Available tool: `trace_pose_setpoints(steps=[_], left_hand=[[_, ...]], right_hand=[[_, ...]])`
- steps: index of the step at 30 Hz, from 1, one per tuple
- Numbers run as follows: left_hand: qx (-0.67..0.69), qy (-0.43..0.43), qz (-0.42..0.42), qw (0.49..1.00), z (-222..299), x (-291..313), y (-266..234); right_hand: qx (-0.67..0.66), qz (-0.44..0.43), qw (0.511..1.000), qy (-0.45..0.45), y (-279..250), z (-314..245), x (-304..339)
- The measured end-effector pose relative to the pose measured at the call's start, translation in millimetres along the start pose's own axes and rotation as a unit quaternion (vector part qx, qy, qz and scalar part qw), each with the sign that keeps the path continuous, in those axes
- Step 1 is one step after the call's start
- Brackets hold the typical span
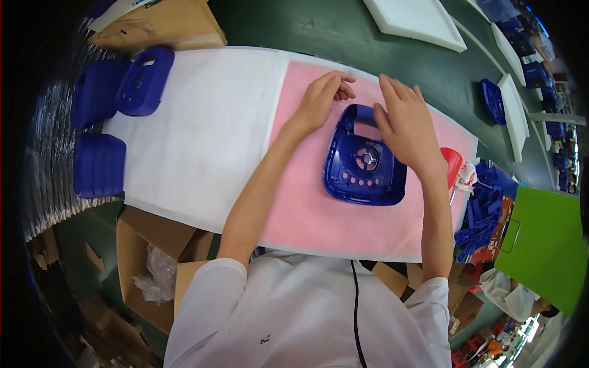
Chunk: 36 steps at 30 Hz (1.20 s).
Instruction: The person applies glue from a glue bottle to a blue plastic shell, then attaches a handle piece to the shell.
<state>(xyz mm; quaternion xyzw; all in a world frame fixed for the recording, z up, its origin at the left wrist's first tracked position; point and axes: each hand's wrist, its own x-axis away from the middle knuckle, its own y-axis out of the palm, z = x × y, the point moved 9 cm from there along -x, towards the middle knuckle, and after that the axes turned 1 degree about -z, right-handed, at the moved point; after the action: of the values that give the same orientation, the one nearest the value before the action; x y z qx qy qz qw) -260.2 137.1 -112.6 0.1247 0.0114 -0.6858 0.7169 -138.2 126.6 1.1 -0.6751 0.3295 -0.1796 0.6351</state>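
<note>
One blue shell (345, 153), seemingly unfinished, was laid hollow-up on a pink mat (307, 227), overlapped by a flat, outstretched right hand (406, 126), beside a loosely curled, apparently empty left hand (319, 101); similar shells (98, 165), completion undetermined, were stacked leftward.

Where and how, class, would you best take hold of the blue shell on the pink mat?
The blue shell lies hollow side up, so its raised side walls offer edges to pinch: probably best with the left hand coming from the left, the right hand from the right, thumbs inside.
</note>
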Motion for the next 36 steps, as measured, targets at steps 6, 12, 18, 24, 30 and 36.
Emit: trace_pose_setpoints(steps=[6, 12, 18, 24, 30, 36], left_hand=[[0.022, 0.001, 0.118, 0.993, 10.3, -7.8, -19.0], [0.028, 0.078, 0.353, 0.932, 31.0, 16.1, -104.4], [0.038, 0.045, 0.417, 0.907, 29.5, 24.7, -120.9], [0.028, 0.036, 0.377, 0.925, 16.0, 14.9, -111.3], [-0.032, 0.102, 0.362, 0.926, 46.5, 23.6, -106.0], [-0.152, 0.104, 0.373, 0.909, 120.4, 39.6, -156.9]], right_hand=[[-0.032, -0.148, 0.987, 0.056, 53.3, 47.9, 4.3], [-0.161, -0.046, 0.942, 0.292, 61.5, 121.8, 14.5], [-0.524, 0.186, 0.654, 0.513, 87.4, 184.7, 63.2], [-0.743, 0.387, 0.438, 0.325, 114.1, 225.4, 58.7], [-0.486, 0.276, 0.773, 0.299, 107.3, 111.2, 20.7], [-0.622, 0.272, 0.685, 0.264, 119.0, 111.1, 18.1]])
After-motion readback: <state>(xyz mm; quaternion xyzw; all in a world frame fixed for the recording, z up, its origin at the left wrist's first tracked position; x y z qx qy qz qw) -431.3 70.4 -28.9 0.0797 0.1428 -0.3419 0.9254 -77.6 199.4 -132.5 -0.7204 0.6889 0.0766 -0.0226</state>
